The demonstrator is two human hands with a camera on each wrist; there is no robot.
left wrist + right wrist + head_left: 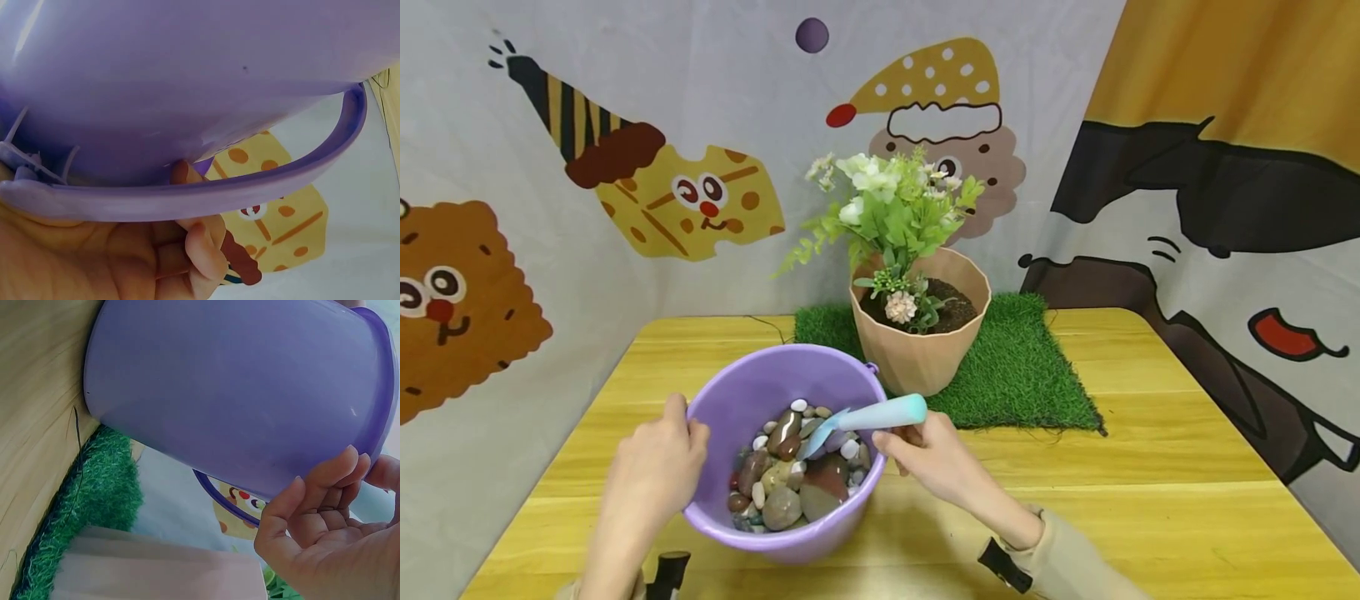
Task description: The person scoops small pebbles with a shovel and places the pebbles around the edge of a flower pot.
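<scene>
Left hand [658,462]: curled, gripping the purple bucket [808,546] at left
Right hand [934,460]: grips the opposite side, thumb over the edge

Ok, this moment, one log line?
left hand: grips purple plastic bucket; right hand: grips bucket; inside: multicoloured rounded stones; atop: turquoise plastic trowel

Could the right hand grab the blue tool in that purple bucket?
Probably yes: the blue tool's handle juts past the bucket's rim near the right hand, with nothing covering it. That hand would likely need to loosen its grip on the rim first.
</scene>
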